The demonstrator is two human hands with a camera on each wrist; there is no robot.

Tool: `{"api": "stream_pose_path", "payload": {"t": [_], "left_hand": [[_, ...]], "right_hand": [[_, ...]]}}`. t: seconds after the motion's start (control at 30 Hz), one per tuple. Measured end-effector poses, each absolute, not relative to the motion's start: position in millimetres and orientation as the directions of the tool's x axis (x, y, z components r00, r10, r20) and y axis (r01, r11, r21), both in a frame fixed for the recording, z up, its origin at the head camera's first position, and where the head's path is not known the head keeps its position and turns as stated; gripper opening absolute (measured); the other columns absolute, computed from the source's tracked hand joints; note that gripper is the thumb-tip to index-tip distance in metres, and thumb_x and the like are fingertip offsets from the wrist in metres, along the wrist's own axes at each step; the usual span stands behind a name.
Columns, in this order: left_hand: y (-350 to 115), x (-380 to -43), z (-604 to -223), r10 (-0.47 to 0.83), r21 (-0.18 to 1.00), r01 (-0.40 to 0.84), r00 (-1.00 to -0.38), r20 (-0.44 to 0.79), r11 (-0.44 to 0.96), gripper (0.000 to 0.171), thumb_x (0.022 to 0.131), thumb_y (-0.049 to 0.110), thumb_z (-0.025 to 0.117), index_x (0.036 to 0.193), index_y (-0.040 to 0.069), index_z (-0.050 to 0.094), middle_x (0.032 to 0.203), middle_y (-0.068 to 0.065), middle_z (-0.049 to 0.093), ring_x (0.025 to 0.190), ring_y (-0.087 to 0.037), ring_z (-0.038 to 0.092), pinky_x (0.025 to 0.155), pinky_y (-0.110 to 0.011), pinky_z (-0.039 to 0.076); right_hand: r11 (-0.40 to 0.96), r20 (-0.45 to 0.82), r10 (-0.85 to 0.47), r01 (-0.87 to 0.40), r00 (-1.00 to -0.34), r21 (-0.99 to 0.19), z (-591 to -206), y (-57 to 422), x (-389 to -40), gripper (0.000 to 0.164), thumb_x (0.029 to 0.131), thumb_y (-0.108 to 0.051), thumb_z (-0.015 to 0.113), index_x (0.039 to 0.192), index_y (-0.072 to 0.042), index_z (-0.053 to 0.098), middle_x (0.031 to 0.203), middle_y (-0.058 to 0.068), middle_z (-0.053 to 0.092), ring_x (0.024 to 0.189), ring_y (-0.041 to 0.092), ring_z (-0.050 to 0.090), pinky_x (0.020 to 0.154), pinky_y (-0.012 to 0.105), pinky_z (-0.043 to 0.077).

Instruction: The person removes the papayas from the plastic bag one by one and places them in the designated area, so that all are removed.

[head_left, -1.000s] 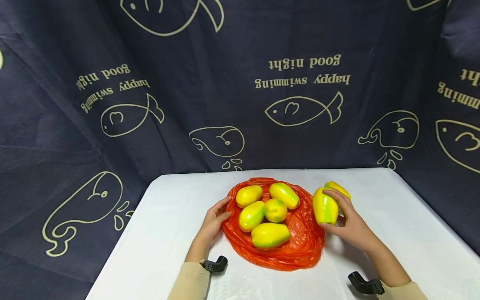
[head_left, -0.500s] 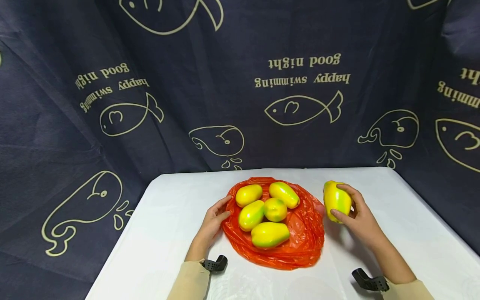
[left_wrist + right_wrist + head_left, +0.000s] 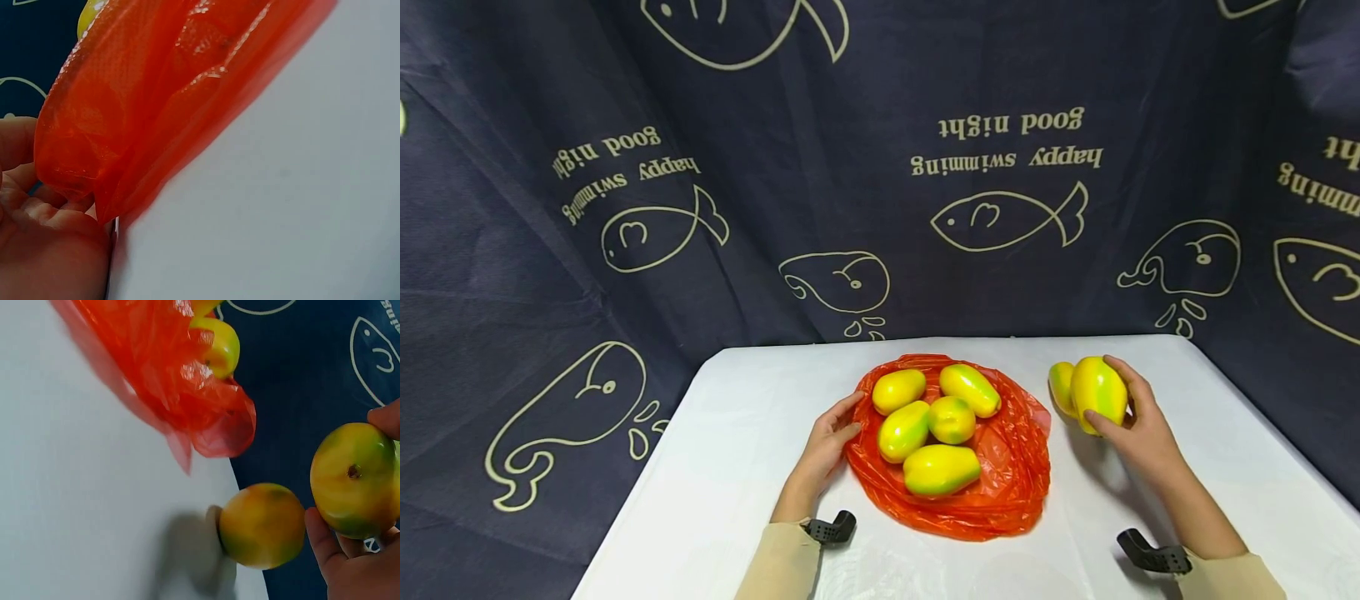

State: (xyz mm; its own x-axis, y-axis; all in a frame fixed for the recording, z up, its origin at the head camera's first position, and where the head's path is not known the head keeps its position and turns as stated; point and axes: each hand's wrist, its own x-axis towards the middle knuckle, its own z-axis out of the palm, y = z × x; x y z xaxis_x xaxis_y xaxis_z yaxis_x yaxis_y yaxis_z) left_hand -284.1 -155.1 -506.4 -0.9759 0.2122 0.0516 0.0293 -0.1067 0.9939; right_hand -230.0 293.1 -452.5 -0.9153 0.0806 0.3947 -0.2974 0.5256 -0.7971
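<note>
My right hand (image 3: 1138, 421) grips a yellow-green papaya (image 3: 1099, 395), thumb on its near side and fingers round its far side. In the right wrist view the held papaya (image 3: 353, 481) shows its brown stem spot. Just left of it, a second papaya (image 3: 1061, 387) is on the table, partly hidden by the held one. Several papayas, one of them a long one (image 3: 942, 471) at the front, lie in an opened red plastic bag (image 3: 992, 512). At the bag's left rim my left hand (image 3: 823, 446) holds the thin plastic, some fingers hidden behind it in the left wrist view.
The white table (image 3: 722, 467) carries the bag and the fruit. A dark blue curtain (image 3: 865, 167) with fish and whale drawings hangs right behind its back edge and along both sides. A black wrist mount (image 3: 831, 529) sits on each wrist.
My right hand has carried its papaya away from the bag's right edge, to the right, past the second papaya. More of that second one now shows on the left. The left hand and bag stay put.
</note>
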Motion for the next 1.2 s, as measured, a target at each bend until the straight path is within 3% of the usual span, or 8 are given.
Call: {"api": "stream_pose_path", "payload": {"t": [0.37,0.6,0.67,0.83,1.0,1.1,1.2], "left_hand": [[-155,-283,-506,0.206,0.994,0.028,-0.977,0.049,-0.104,0.056,0.095,-0.005,0.048,0.149,0.008,0.046,0.159,-0.012,0.039,0.148,-0.03,0.035,0.109,-0.02,0.044],[-155,-284,-507,0.211,0.996,0.047,-0.976,0.063,-0.082,0.055,0.095,-0.006,0.047,0.15,0.006,0.044,0.16,-0.015,0.037,0.149,-0.033,0.034,0.112,-0.024,0.043],[-155,-284,-507,0.208,0.995,0.043,-0.976,0.061,-0.087,0.055,0.095,-0.006,0.047,0.149,0.006,0.045,0.159,-0.014,0.038,0.149,-0.031,0.034,0.111,-0.022,0.043],[-155,-284,-506,0.2,0.994,0.027,-0.979,0.048,-0.104,0.054,0.096,-0.006,0.046,0.148,0.007,0.047,0.158,-0.012,0.041,0.148,-0.029,0.036,0.108,-0.019,0.045],[-155,-284,-506,0.199,0.994,0.021,-0.979,0.043,-0.107,0.055,0.096,-0.007,0.046,0.148,0.007,0.047,0.158,-0.012,0.041,0.148,-0.03,0.036,0.109,-0.023,0.045],[-155,-284,-506,0.196,0.994,0.013,-0.98,0.034,-0.107,0.054,0.096,-0.007,0.046,0.148,0.009,0.047,0.158,-0.011,0.041,0.147,-0.029,0.037,0.11,-0.025,0.045],[-155,-284,-506,0.198,0.994,0.014,-0.98,0.035,-0.104,0.054,0.096,-0.006,0.046,0.148,0.009,0.047,0.158,-0.011,0.04,0.147,-0.03,0.037,0.11,-0.025,0.045]], "right_hand": [[0.567,0.351,0.166,-0.203,-0.921,-0.798,-457,311,-236,0.081,0.091,-0.013,0.068,0.159,-0.026,0.026,0.151,0.018,0.026,0.114,-0.013,0.03,0.082,-0.001,0.031],[0.474,0.27,0.262,-0.12,-0.927,-0.872,-458,317,-240,0.083,0.093,-0.009,0.063,0.16,-0.025,0.017,0.143,-0.01,0.031,0.109,-0.004,0.037,0.077,0.001,0.036],[0.478,0.26,0.272,-0.104,-0.927,-0.872,-457,319,-242,0.082,0.093,-0.009,0.063,0.16,-0.026,0.018,0.145,-0.007,0.031,0.112,0.003,0.04,0.077,0.001,0.036],[0.494,0.236,0.289,-0.067,-0.928,-0.867,-456,324,-247,0.08,0.093,-0.012,0.062,0.16,-0.028,0.021,0.153,0.018,0.02,0.129,0.029,0.036,0.089,0.007,0.035],[0.488,0.234,0.308,-0.058,-0.922,-0.871,-457,328,-249,0.078,0.094,-0.012,0.06,0.16,-0.031,0.022,0.152,0.022,0.02,0.134,0.027,0.032,0.109,0.016,0.029],[0.475,0.216,0.311,-0.045,-0.926,-0.879,-459,331,-251,0.079,0.094,-0.012,0.058,0.16,-0.031,0.02,0.155,0.023,0.018,0.137,0.034,0.029,0.107,0.016,0.03],[0.461,0.185,0.31,-0.022,-0.933,-0.887,-461,334,-253,0.079,0.095,-0.011,0.057,0.161,-0.029,0.018,0.161,0.021,0.015,0.139,0.045,0.027,0.096,0.016,0.033]]}}
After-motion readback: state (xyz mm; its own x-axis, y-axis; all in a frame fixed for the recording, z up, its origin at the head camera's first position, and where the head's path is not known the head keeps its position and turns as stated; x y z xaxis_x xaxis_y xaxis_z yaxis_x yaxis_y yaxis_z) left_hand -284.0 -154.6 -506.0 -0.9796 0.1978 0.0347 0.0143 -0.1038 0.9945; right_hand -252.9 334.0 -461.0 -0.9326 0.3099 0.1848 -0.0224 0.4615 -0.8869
